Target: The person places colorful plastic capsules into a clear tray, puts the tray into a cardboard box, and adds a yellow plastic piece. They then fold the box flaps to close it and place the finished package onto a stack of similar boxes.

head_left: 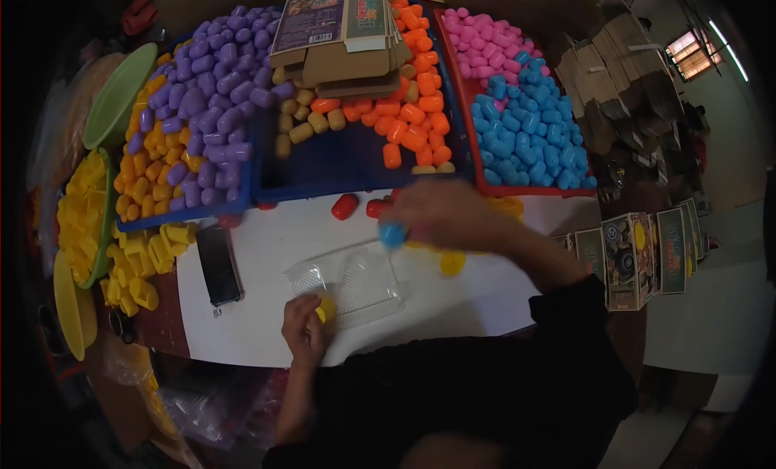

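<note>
The left hand (305, 330) is curled tight around a yellow capsule (326, 310) and holds it at the near corner of a clear plastic tray (360, 287). I cannot tell if the capsule is in the tray or just at its edge. The right hand (440, 214) looks blurry. Its fingers pinch a blue capsule (392, 234) just over the far edge of the tray, not set down yet.

The tray looks bare apart from that corner, so I think this tray is only just begun. One capsule is at it, one is in the air, and the rest of the tray is left to do.

The tray lies on a white table (259, 251). A black phone (218, 264) lies to the left of it. Two red capsules (345, 205) and a loose yellow one (452, 263) lie near the right hand.

Farther back are big heaps (so many!): purple capsules (214, 89), orange capsules (412, 113), pink capsules (485, 36) and a blue heap (529, 133). Flat cardboard boxes (343, 32) rest on top of them. Printed boxes (634, 259) stand in a row on the right.
</note>
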